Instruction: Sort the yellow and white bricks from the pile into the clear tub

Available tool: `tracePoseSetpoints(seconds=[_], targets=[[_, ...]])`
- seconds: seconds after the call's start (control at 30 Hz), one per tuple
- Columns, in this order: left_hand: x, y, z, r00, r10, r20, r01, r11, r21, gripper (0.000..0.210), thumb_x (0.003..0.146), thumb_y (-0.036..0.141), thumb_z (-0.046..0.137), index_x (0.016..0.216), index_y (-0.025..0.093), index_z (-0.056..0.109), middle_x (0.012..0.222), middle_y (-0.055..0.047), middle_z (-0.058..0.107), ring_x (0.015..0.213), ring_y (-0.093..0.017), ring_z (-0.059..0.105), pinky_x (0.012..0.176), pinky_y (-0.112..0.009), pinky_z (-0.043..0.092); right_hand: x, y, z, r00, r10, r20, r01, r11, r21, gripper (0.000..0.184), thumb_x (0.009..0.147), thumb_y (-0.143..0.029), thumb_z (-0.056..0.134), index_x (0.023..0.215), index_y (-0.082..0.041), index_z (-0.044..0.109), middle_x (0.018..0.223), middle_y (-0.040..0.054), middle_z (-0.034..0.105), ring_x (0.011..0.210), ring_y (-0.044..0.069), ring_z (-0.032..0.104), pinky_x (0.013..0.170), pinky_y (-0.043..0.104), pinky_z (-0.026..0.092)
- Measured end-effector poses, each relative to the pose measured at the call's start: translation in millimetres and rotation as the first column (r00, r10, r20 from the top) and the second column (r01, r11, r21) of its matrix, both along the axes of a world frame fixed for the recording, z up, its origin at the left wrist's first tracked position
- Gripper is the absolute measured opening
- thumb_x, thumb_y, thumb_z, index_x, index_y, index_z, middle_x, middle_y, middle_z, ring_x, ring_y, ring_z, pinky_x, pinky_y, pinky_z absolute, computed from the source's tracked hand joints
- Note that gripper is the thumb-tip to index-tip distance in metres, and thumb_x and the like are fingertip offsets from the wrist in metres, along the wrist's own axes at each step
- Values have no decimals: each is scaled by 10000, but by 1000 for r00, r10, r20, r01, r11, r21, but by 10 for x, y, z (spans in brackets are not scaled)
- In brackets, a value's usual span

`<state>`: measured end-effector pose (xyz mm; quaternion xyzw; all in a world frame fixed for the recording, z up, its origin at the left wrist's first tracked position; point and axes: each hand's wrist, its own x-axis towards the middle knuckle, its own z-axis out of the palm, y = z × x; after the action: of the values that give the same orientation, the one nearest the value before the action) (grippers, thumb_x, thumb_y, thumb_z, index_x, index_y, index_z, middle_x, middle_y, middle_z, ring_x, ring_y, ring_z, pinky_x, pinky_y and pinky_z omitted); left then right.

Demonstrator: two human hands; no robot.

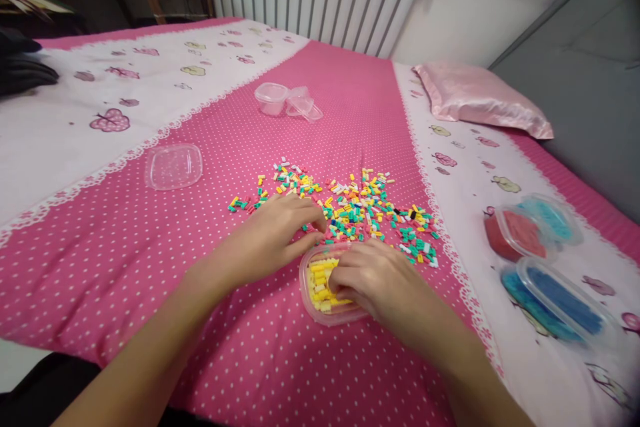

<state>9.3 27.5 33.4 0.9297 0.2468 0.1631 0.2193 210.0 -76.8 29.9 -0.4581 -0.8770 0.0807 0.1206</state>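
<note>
A clear plastic container [304, 297] stands on the bed in front of me, partly filled with yellow toy bricks [320, 280] laid in rows. My right hand [377, 277] reaches over its right side, fingers bunched together and pointing down among the yellow bricks; its fingertips are partly hidden. Just beyond the container spreads a loose pile of small bricks [357, 207] in green, yellow, red, white and a few dark colours. My left hand [280, 230] hovers at the near left edge of this pile, thumb and forefinger close together in a pinch. Whatever it may hold is too small to make out.
To the right lie lidded containers with red [517, 233], light turquoise [550, 219] and blue [563, 300] contents. A clear lid [175, 167] rests at left. Farther back are clear containers [273, 99] and a pink pillow [480, 99]. The polka-dot bedcover [240, 360] is soft.
</note>
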Motion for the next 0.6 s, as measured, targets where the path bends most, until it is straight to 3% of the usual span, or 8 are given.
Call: tracePoseSetpoints(seconds=[0.4,0.6], targets=[[-138,121,66,994,110,20,-110,994,21,181,1000,306,511,974,208,661,990,-19,704,947,-198,608,841,-337,410,-4,3,-27,1000,-2,9,2,999,-33,106,860,-204,774,813,-189,680,937,-6,751,968,213,682,782,345,359],[-182,175,70,986,160,46,-162,985,51,222,994,337,486,945,202,656,958,-27,700,900,-195,611,813,-333,414,-1,-94,132,999,-32,-11,33,999,38,131,908,-176,713,795,-194,649,884,-4,720,861,184,630,756,329,371]])
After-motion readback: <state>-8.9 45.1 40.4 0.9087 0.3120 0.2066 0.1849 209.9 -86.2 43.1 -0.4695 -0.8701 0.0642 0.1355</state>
